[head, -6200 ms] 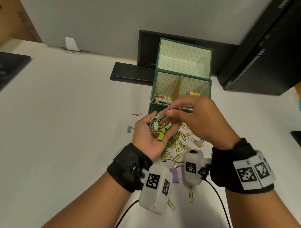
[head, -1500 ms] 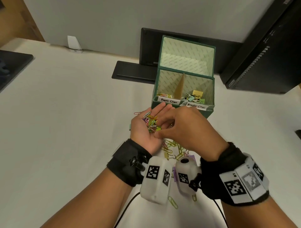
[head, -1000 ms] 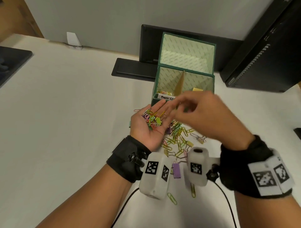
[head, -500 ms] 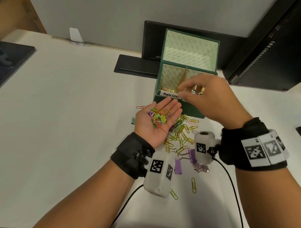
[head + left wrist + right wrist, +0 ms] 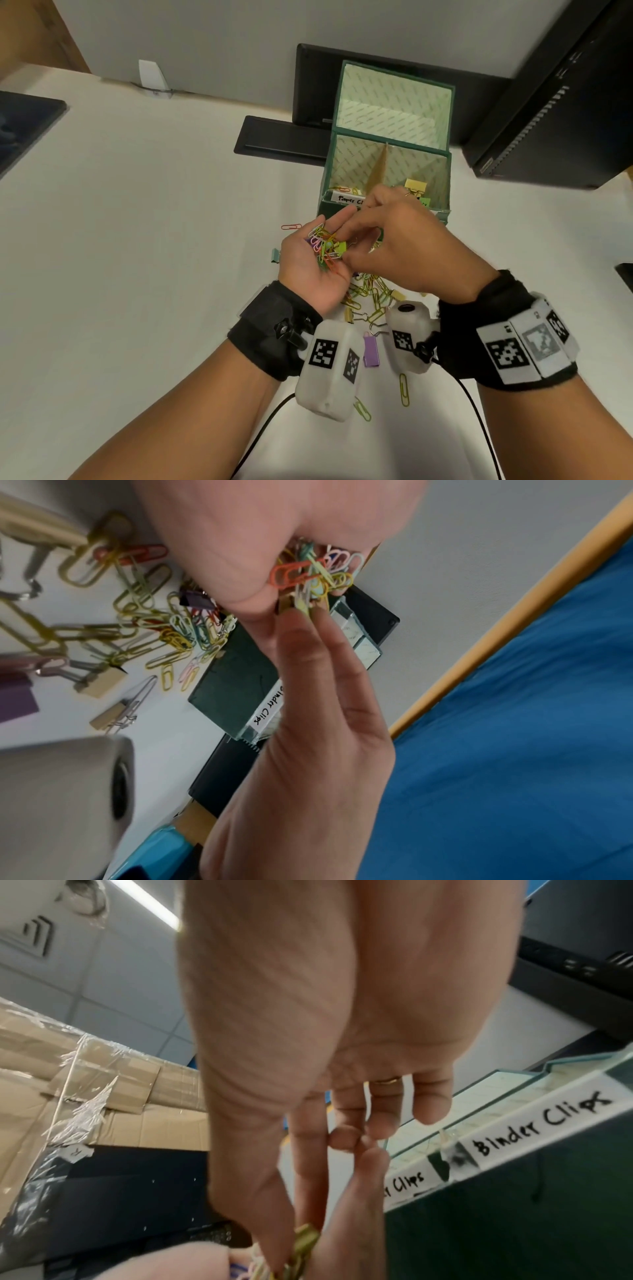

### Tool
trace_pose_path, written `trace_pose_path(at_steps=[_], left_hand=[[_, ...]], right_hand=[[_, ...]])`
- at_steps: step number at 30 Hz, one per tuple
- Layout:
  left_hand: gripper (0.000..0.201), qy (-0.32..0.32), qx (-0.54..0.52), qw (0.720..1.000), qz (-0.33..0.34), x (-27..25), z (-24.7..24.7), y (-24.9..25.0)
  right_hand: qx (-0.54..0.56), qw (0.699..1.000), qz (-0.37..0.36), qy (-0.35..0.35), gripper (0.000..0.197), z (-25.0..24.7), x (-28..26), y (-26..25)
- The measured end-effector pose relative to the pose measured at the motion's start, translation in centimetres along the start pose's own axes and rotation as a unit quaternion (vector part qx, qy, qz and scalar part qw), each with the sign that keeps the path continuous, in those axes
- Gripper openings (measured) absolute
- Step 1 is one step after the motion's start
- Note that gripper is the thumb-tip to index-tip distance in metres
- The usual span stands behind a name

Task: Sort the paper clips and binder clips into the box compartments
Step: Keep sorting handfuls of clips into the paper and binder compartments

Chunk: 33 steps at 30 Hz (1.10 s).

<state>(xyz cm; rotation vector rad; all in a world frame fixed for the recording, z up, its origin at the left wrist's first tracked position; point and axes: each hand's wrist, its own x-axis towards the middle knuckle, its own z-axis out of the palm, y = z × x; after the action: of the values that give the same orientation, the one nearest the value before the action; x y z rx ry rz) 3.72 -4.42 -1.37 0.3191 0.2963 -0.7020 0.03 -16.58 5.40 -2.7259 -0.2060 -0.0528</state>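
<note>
Paper clips [image 5: 323, 251] fill my cupped left hand [image 5: 308, 263]; my right hand [image 5: 404, 253] pinches a green binder clip [image 5: 340, 247] among them, near the box [image 5: 387, 171].

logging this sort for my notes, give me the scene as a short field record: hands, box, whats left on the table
left hand: palm up, cupping a handful of mixed clips
right hand: pinching a green binder clip from that handful
box: green, lid open, divider, labels Paper Clips and Binder Clips
right compartment: yellow binder clip
table: loose clip pile, purple binder clip
</note>
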Motion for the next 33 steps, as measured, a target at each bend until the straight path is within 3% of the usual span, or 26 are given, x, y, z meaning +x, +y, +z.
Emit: trace_pose_path(at_steps=[7, 11, 14, 18, 24, 30, 33], left_hand=[[0.044, 0.01, -0.008, 1.0, 0.008, 0.2, 0.2, 0.0], [0.048, 0.006, -0.02, 1.0, -0.01, 0.3, 0.0, 0.0], [0.053, -0.006, -0.02, 1.0, -0.015, 0.3, -0.1, 0.0], [0.053, -0.009, -0.018, 1.0, -0.018, 0.3, -0.2, 0.0], [0.046, 0.012, 0.015, 1.0, 0.001, 0.4, -0.1, 0.0], [0.051, 0.011, 0.043, 0.999, -0.004, 0.6, -0.5, 0.0], [0.053, -0.004, 0.055, 0.998, -0.007, 0.5, -0.6, -0.3]], right_hand=[[0.088, 0.995, 0.031, 0.025, 0.018, -2.5, -0.8, 0.9], [0.143, 0.977, 0.073, 0.142, 0.017, -4.4, -0.2, 2.3], [0.11, 0.966, 0.112, 0.206, 0.02, -5.0, 0.6, 3.8], [-0.021, 0.98, 0.168, 0.105, 0.037, -4.8, 0.8, 4.5], [0.037, 0.997, 0.054, 0.05, 0.012, -2.0, 0.2, 1.1], [-0.042, 0.997, 0.064, 0.018, 0.017, -0.3, 0.3, 0.5], [-0.031, 0.997, 0.063, 0.022, 0.013, 0.1, 0.3, 0.1]])
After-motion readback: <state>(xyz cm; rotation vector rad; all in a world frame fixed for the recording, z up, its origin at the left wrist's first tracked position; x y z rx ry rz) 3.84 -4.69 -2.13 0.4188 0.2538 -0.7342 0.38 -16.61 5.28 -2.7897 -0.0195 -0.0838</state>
